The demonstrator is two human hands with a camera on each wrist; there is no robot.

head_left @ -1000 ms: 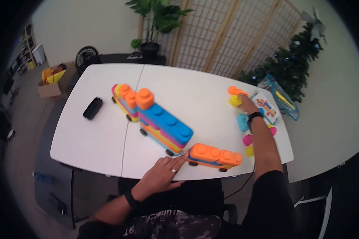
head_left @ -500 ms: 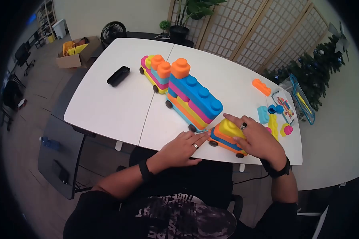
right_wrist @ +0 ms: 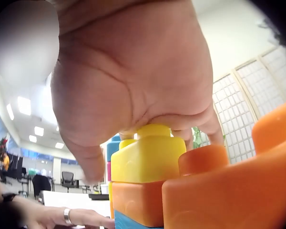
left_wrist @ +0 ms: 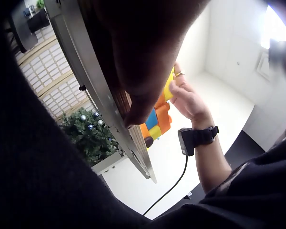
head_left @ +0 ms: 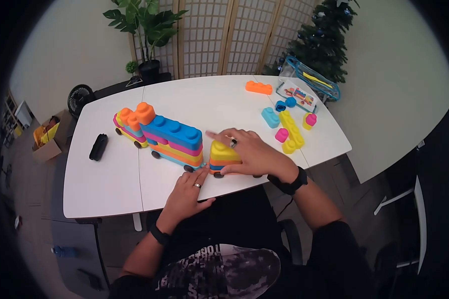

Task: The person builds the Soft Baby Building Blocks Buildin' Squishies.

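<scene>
The left hand (head_left: 184, 197) lies near the table's front edge, straight fingers touching the small gap between the tall block-built vehicle (head_left: 172, 137) and a shorter one. Over the shorter vehicle is the right hand (head_left: 252, 152), palm against the top of its yellow block (head_left: 222, 151). In the right wrist view that yellow block (right_wrist: 150, 160) sits on an orange block (right_wrist: 138, 200), beside a larger orange block (right_wrist: 229, 195). The right thumb hangs spread on the near side, with a visible gap; its other fingers reach past the far side.
A third vehicle (head_left: 128, 130) stands behind the tall one. Loose pieces lie to the right: an orange block (head_left: 258, 88), a light-blue block (head_left: 271, 117) and a long yellow piece (head_left: 290, 130). A black object (head_left: 99, 147) is at left, a clear bag (head_left: 312, 77) at back right.
The right hand has come from the loose pieces to the shorter vehicle, bringing the yellow block; its fingers have since spread. The left hand stays by the gap. The head view has shifted.
</scene>
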